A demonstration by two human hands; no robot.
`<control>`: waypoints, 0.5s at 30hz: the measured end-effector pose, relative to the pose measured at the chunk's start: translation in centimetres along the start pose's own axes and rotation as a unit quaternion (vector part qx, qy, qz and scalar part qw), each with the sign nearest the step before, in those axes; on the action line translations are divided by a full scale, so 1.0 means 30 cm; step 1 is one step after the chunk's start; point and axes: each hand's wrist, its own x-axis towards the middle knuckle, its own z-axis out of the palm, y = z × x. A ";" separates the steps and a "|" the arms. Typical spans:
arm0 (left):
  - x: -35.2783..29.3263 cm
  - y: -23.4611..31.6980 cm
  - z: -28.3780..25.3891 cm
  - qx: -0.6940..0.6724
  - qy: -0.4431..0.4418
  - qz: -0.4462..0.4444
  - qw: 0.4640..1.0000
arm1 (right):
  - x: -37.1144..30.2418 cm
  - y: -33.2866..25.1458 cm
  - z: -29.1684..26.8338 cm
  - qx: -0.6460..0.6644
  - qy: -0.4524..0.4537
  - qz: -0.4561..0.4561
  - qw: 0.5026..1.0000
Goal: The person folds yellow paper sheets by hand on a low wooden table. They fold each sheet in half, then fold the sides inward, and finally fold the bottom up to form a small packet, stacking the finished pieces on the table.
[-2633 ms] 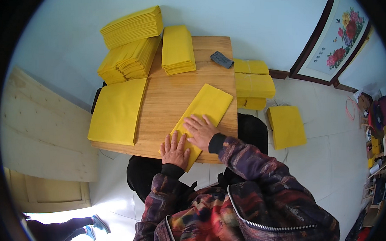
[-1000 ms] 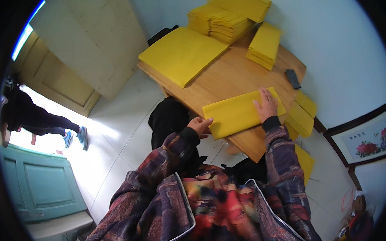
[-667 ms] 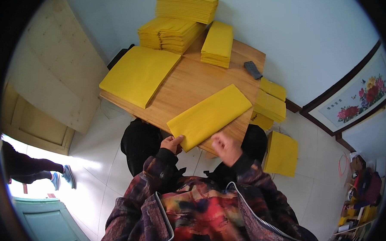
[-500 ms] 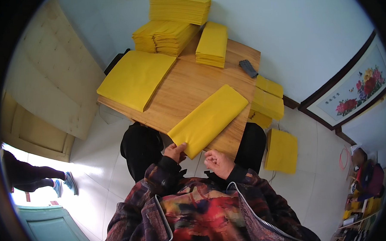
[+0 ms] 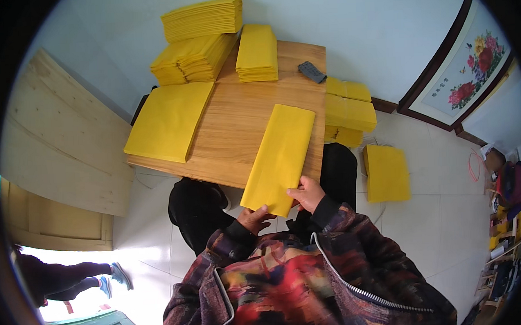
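Note:
A long folded yellow sheet [image 5: 280,156] lies at a slant on the wooden table [image 5: 230,129], its near end reaching past the front edge. My left hand [image 5: 256,218] pinches that near end, thumb on top and fingers underneath. On the sheet's lower right edge, my right hand [image 5: 308,194] grips with its thumb over the top; its other fingers are partly hidden below. A stack of wide flat yellow sheets [image 5: 168,123] lies to the left. Farther back are a narrow stack of folded yellow sheets [image 5: 257,52] and two taller yellow piles [image 5: 192,58], one behind the other.
A dark grey glove-like item [image 5: 312,72] lies at the table's far right corner. More yellow bundles [image 5: 351,115] stand beyond the right edge, and another [image 5: 388,173] is on the floor. A framed flower picture [image 5: 471,66] leans by the wall. Someone's legs [image 5: 74,280] show at lower left.
The folded sheet has turned steeper, its near end closer to me. My right hand, curled beside the sheet before, now grips its right edge. My left hand still holds the near end.

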 end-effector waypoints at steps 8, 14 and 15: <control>0.027 0.136 -0.065 0.041 -0.053 0.067 0.996 | 0.005 -0.035 -0.087 -0.067 -0.068 0.018 0.995; 0.192 0.217 -0.013 0.225 0.006 0.053 0.973 | 0.011 -0.036 -0.113 -0.093 -0.027 -0.008 0.995; 0.215 0.213 -0.005 0.184 -0.019 0.091 0.979 | 0.010 -0.036 -0.113 -0.090 -0.032 -0.029 0.995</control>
